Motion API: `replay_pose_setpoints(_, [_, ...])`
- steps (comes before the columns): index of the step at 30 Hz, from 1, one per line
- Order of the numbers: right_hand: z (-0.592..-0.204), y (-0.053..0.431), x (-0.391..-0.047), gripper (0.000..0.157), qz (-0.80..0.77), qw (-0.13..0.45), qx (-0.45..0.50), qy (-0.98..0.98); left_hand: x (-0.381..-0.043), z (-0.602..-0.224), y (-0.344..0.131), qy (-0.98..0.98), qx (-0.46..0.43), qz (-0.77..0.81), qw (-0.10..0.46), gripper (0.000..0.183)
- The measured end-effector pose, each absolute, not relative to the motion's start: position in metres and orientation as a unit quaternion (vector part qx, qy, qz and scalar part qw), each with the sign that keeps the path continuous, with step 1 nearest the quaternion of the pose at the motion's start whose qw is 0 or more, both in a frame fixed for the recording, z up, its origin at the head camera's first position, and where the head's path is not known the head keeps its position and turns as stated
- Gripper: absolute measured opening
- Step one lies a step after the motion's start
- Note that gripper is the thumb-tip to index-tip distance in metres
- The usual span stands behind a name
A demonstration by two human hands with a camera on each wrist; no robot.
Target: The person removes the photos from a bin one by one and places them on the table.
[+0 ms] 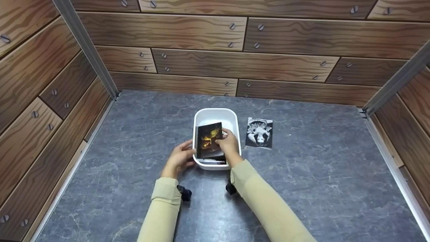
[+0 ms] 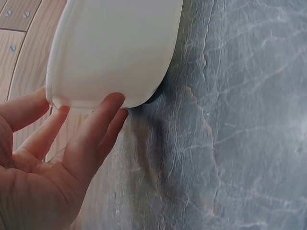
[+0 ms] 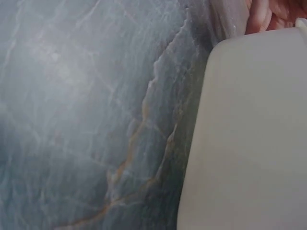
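A white plastic bin [image 1: 216, 110] sits on the grey marbled surface. My right hand [image 1: 230, 144] reaches inside it and pinches a dark photo print [image 1: 210, 143] with a yellow-orange subject, thumb on its face. Beneath that print, near the bin's front end, more flat dark and white pieces partly show; what they are is hidden. At the bin's left side, my left hand [image 1: 179, 157] touches the wall and rim with spread, fairly straight fingers. In the left wrist view its fingertips meet the white bin [image 2: 115, 52]. The right wrist view shows mainly the bin's outer wall [image 3: 249, 134].
A black-and-white photo print [image 1: 259, 132] lies flat to the right of the bin. Wood-patterned panels [image 1: 201, 62] stand at the back and both sides, with metal posts [image 1: 89, 50] at the corners. Both sleeved forearms carry black wrist cameras [image 1: 185, 194].
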State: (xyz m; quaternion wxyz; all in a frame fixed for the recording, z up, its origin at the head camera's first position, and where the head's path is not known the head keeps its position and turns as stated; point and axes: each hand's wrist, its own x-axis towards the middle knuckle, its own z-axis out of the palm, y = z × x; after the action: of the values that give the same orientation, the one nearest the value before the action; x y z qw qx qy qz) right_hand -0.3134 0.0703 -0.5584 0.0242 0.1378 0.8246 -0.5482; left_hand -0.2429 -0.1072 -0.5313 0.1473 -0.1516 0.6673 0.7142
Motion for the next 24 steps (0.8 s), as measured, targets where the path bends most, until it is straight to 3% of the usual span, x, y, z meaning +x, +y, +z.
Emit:
replay_pose_setpoints(5, [-0.514,0.061,-0.287,0.058,-0.559,0.027,0.144,0.816,-0.244,-0.530,-0.108,0.653,-0.153,0.727,0.148,0.053])
replay_pose_setpoints(9, [-0.514,0.061,-0.291,0.056,-0.571,0.019,0.146,0.808,-0.244,-0.530,-0.107,0.655,-0.152,0.726,0.147,0.053])
replay_pose_setpoints(12, [-0.528,0.067,-0.307,0.057,-0.591,0.008,0.128,0.797,-0.243,-0.530,-0.107,0.658,-0.152,0.723,0.145,0.052])
replay_pose_setpoints(19, [-0.640,0.112,-0.409,0.062,-0.649,-0.056,0.083,0.754,-0.243,-0.532,-0.108,0.648,-0.147,0.733,0.146,0.052])
replay_pose_setpoints(24, [-0.580,0.148,-0.395,0.064,-0.686,-0.040,0.138,0.713,-0.244,-0.531,-0.107,0.640,-0.149,0.739,0.148,0.052])
